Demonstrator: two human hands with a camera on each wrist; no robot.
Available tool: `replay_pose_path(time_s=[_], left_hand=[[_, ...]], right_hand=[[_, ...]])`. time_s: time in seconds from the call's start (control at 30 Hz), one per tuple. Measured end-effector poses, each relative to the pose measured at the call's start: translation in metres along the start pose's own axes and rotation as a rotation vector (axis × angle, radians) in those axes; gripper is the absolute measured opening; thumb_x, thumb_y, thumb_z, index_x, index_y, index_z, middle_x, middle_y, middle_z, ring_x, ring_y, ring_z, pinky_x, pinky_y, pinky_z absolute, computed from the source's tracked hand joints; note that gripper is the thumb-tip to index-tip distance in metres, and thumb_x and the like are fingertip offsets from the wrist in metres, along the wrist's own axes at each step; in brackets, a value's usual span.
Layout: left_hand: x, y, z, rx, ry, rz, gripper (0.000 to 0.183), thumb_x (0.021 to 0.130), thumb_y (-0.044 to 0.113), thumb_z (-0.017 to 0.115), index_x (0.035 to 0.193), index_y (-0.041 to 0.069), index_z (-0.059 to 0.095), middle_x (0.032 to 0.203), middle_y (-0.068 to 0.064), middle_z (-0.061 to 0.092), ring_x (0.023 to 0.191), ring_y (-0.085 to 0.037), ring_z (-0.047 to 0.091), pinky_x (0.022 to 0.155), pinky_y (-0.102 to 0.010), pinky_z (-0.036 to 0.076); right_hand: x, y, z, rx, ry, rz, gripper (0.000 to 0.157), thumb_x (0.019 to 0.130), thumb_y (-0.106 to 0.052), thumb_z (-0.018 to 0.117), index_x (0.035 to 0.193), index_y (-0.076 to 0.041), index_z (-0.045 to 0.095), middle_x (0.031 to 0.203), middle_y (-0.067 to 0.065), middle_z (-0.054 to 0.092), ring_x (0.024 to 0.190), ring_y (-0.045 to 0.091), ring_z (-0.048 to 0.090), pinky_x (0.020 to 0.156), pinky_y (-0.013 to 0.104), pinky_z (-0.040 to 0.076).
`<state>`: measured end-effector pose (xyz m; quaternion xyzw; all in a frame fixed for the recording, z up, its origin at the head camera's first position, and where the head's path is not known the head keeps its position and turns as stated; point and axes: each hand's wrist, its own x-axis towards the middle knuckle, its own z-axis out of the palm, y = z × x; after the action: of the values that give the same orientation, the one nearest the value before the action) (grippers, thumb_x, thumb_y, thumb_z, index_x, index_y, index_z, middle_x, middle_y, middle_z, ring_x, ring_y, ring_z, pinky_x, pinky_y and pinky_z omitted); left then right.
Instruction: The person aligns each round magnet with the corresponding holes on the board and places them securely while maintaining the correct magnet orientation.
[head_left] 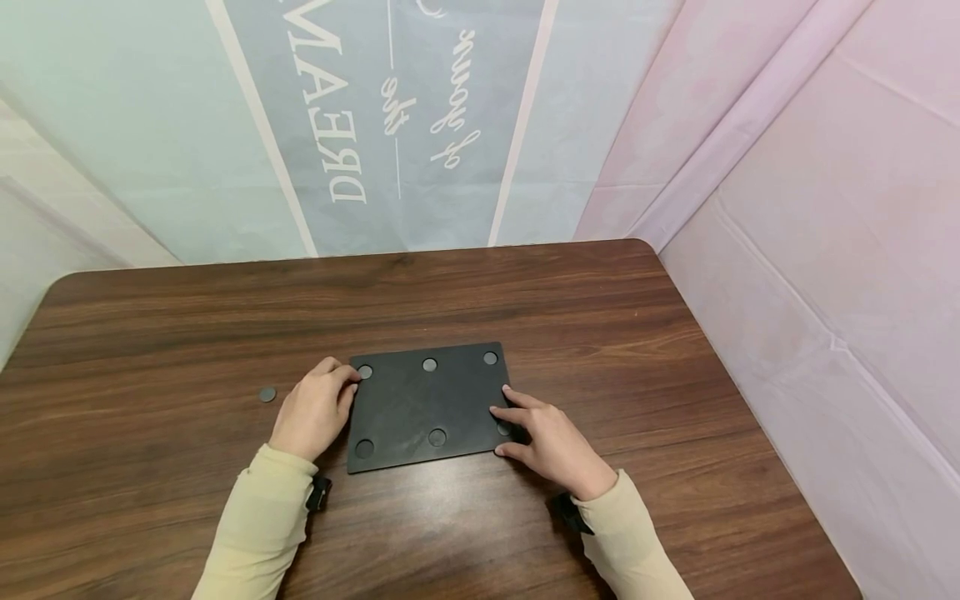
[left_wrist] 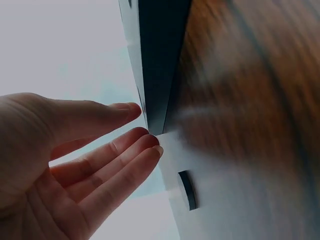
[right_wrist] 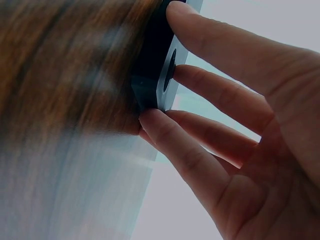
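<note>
A flat black rectangular plate (head_left: 420, 408) lies on the wooden table, with round recesses along its two long sides. Grey discs show in the far row, among them the far-left disc (head_left: 365, 372) and the far-middle disc (head_left: 430, 365). My left hand (head_left: 313, 408) is at the far-left corner, a fingertip touching by that disc; no thing shows between thumb and fingers in the left wrist view. At the near-right corner my right hand (head_left: 551, 437) holds the plate, thumb and fingers spread along its edges. Its index fingertip touches beside the near-right round recess (right_wrist: 170, 70), partly hidden in the head view.
A loose grey disc (head_left: 267, 394) lies on the table (head_left: 187, 333) left of my left hand. Behind the table hangs a printed cloth backdrop (head_left: 420, 125), and a pale cloth (head_left: 847, 250) hangs along the right side.
</note>
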<state>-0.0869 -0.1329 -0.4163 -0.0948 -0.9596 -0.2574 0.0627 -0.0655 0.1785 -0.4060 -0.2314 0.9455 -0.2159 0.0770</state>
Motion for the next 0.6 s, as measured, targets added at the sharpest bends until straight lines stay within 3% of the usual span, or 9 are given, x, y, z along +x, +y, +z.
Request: replay_pose_path(time_s=[0.4, 0.6], left_hand=[[-0.0019, -0.0022, -0.0076, 0.074, -0.02, -0.106, 0.013, 0.082, 0.003, 0.065, 0.095, 0.003, 0.068, 0.094, -0.014, 0.062, 0.079, -0.032, 0.063, 0.056, -0.045, 0.051], [-0.0034, -0.0039, -0.0097, 0.077, -0.037, -0.122, 0.017, 0.079, 0.001, 0.066, 0.096, 0.001, 0.067, 0.096, -0.017, 0.062, 0.084, -0.036, 0.061, 0.057, -0.047, 0.052]], right_hand=[[-0.0001, 0.0005, 0.0, -0.005, 0.005, -0.009, 0.05, 0.075, -0.026, 0.076, 0.121, -0.011, 0.063, 0.138, 0.016, 0.047, 0.12, 0.03, 0.054, 0.092, 0.04, 0.049], [-0.0002, 0.0008, 0.0003, -0.009, 0.008, -0.013, 0.05, 0.075, -0.026, 0.077, 0.121, -0.011, 0.063, 0.138, 0.016, 0.048, 0.12, 0.03, 0.054, 0.092, 0.04, 0.049]])
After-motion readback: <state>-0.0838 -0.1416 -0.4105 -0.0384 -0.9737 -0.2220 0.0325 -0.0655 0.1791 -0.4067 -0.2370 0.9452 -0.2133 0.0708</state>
